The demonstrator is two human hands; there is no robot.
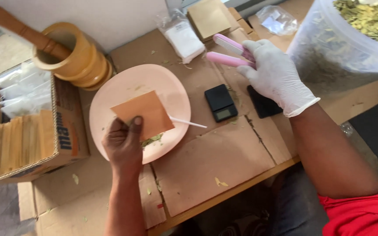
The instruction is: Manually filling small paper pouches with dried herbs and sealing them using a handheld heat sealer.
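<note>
Left hand [123,142], bare: thumb and fingers pinching brown paper pouch [144,114] by its lower edge, over pink plate [168,94]. On plate: crushed green leaves [152,140] under pouch, white stick [188,123] jutting past right rim. Right hand [276,76], gloved, beyond plate's right: fingers clenched around pink clamp tool [228,52], arms apart. Between plate and glove, black pocket scale [220,102]; bare cardboard nearer table edge. Behind plate's left, wooden mortar [73,57] holding pestle [22,30]. Far right, clear bucket [329,48] of dried leaves.

left hand [123,142]: bare, fingers pinched | right hand [276,76]: gloved, fist closed, arm extended
</note>
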